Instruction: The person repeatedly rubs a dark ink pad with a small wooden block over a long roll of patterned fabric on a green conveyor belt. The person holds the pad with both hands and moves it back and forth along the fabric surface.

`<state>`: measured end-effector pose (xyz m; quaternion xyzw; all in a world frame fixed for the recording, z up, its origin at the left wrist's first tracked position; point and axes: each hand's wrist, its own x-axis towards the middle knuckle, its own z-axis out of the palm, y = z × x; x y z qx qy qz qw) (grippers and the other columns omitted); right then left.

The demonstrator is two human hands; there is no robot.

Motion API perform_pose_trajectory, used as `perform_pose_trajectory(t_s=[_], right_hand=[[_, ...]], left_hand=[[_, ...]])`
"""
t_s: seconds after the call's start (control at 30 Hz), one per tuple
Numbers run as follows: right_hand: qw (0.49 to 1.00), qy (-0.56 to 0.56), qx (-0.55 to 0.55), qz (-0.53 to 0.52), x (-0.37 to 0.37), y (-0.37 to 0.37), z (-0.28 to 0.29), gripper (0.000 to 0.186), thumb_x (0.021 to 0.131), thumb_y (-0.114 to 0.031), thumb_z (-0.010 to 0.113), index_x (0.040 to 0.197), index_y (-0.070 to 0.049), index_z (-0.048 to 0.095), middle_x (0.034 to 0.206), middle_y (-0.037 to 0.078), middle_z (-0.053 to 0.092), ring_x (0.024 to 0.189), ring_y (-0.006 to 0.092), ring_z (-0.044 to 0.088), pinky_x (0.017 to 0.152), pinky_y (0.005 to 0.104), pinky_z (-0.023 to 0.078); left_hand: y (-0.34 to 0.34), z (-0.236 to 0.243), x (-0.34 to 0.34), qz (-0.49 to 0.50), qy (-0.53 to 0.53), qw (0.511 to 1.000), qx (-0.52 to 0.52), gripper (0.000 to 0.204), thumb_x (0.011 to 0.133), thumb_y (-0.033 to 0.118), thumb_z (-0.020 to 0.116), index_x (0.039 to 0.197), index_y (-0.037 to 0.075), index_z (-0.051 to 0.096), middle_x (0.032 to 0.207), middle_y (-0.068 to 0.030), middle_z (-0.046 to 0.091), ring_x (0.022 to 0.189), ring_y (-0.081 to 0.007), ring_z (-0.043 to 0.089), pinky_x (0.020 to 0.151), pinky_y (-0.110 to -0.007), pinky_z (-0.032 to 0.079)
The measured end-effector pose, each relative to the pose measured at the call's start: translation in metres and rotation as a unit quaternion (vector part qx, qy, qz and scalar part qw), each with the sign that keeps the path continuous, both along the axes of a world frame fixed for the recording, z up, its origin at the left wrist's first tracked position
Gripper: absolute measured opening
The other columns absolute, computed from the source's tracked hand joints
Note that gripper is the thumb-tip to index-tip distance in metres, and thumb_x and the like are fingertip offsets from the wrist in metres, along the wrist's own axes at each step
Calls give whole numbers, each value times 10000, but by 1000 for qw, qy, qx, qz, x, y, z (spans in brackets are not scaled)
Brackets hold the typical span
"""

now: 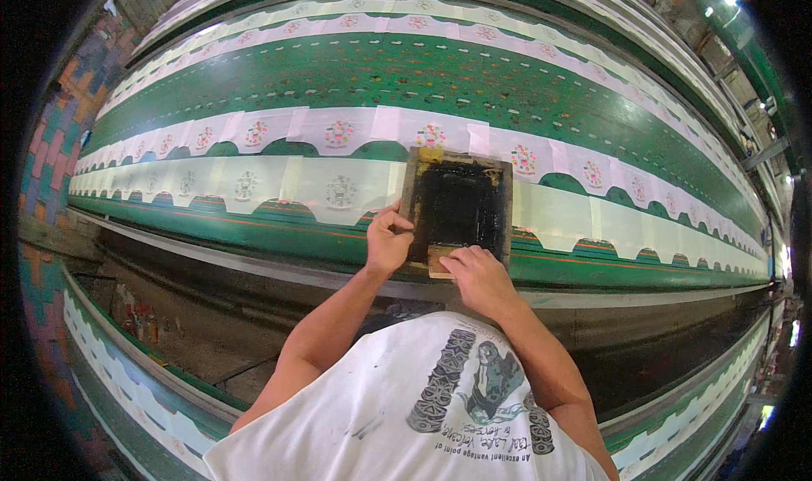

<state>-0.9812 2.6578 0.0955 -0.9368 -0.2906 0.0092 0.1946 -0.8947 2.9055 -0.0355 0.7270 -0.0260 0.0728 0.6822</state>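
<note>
A screen-printing frame [461, 200] with a dark, ink-covered mesh lies over the near row of pale fabric pieces [317, 185] on the long green table. My left hand [390, 237] is closed on the frame's left side bar. In my right hand [479, 271] is a squeegee [441, 262] with a wooden handle, held at the near end of the inked mesh. The squeegee's lower edge is hidden. To the left of the frame, the near pieces carry dark round prints; to its right, those pieces look plain.
Behind the frame runs a row of white pieces [372, 126] with colourful prints. Farther back, the green table top [338, 71] bears ink spots and more printed rows. A pale rail [279, 270] edges the table before me. Another table with fabric [127, 363] stands at lower left.
</note>
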Motion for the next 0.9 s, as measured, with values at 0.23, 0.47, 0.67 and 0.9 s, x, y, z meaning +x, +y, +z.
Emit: perform_pose_trajectory(t_s=[0.23,0.47,0.67,0.9], right_hand=[[990,135,34,9,81,-23,21,310,930,-7,706,1226,-54,786,1164,197,747,1172,439,697,1030,528,565],[990,108,44,-79,170,-23,12,316,952,-11,666,1236,-63,793,1196,209,735,1201,456,682,1042,548,549],[986,55,80,-135,183,-17,-7,456,932,59,618,1321,-93,800,1177,200,742,1186,443,694,1043,525,563],[996,25,15,-80,99,-1,-9,504,910,38,627,1368,-107,781,1216,152,724,1149,415,653,1035,535,525]], left_hand=[[0,7,1,12,53,998,6,175,885,-93,785,1006,32,774,1515,-188,709,1335,-273,697,1117,-379,522],[18,25,14,-28,97,994,43,139,965,-11,807,1099,15,781,1431,-204,755,1139,-207,755,1006,-355,582],[21,29,21,-49,124,991,23,151,947,-38,824,1076,22,774,1465,-192,735,1072,-184,754,973,-355,598],[21,30,20,-56,114,992,23,156,948,-80,811,1064,10,760,1472,-210,704,1056,-200,770,948,-342,606]])
